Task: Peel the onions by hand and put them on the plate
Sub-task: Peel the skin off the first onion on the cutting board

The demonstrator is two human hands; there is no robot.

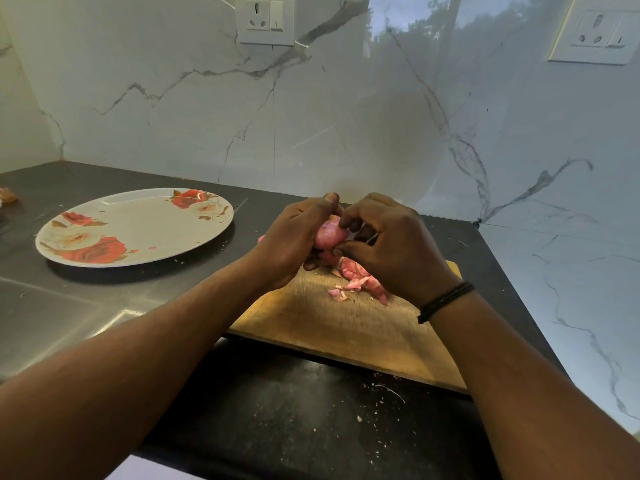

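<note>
Pink and glossy, a small rounded onion (329, 234) sits between two bare hands, held in the air above a worn wooden cutting board (332, 323) on a dark stone counter (277, 410). Seen from the head camera, the left hand (294, 237) wraps its curled fingers around the onion, thumb up over the top. The right hand (388, 244) pinches at the onion's exposed end with thumb and fingertips. A heap of pink papery onion peels (356, 278) lies on the board just below the hands. A round white plate printed with red roses (135, 226) waits to the left, holding no onion. The onion looks light, firm and likely slippery once bare; its dry skin tears easily, so a pinch at a loose edge seems best.
</note>
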